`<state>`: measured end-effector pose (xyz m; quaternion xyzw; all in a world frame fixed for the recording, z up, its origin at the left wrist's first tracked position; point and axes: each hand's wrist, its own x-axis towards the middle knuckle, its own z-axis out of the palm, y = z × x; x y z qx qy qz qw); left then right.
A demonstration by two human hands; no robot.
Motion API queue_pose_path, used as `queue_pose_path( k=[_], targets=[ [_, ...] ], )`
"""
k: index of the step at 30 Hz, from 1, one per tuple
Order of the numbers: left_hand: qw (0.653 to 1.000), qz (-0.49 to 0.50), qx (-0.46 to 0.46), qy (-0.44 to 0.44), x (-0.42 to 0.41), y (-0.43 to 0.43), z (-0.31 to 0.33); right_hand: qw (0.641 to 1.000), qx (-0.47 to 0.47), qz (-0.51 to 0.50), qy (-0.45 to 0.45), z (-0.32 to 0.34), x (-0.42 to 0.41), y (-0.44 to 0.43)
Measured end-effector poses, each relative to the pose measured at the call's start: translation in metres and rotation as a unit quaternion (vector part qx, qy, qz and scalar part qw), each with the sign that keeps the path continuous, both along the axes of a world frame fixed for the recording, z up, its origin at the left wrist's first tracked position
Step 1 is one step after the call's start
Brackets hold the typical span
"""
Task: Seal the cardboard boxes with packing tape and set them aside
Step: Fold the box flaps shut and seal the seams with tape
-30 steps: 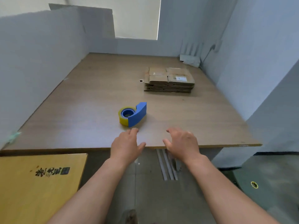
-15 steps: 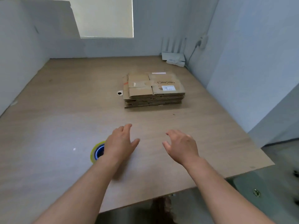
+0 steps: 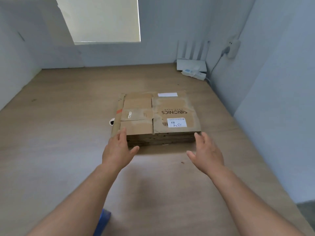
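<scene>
A stack of flattened cardboard boxes (image 3: 158, 114) lies in the middle of the wooden table (image 3: 59, 133), white labels on its top sheet. My left hand (image 3: 118, 149) is at the stack's near left corner, fingers straight, its fingertips over the corner. My right hand (image 3: 205, 152) hovers at the near right corner, fingers spread, holding nothing. Only the blue edge of the tape dispenser (image 3: 103, 222) shows, beside my left forearm near the bottom of the view.
A white router (image 3: 191, 65) with upright antennas and a power strip sit in the far right corner, a cable running up to a wall socket (image 3: 232, 48). Grey walls close off the table's left, back and right sides.
Both hands have reached forward from the table's near edge to the near corners of the cardboard stack. The view moved in, and the tape dispenser dropped behind my left forearm.
</scene>
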<state>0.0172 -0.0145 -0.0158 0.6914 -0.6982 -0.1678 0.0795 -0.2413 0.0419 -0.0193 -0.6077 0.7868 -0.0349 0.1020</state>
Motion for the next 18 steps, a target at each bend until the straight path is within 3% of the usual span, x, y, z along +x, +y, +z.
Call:
queue_pose_path(
  k=[7,14,18],
  targets=[
    [0.998,0.023,0.01,-0.059,-0.013,-0.057,-0.03,0.998,0.042,-0.046,-0.031,-0.027,-0.039,-0.077],
    [0.999,0.038,0.003,-0.014,-0.017,-0.057,-0.03,0.999,0.001,-0.043,-0.007,-0.034,-0.026,-0.067],
    [0.994,0.047,0.047,-0.082,-0.01,-0.059,-0.033,0.999,-0.018,-0.042,0.012,-0.034,-0.013,-0.049]
  ],
)
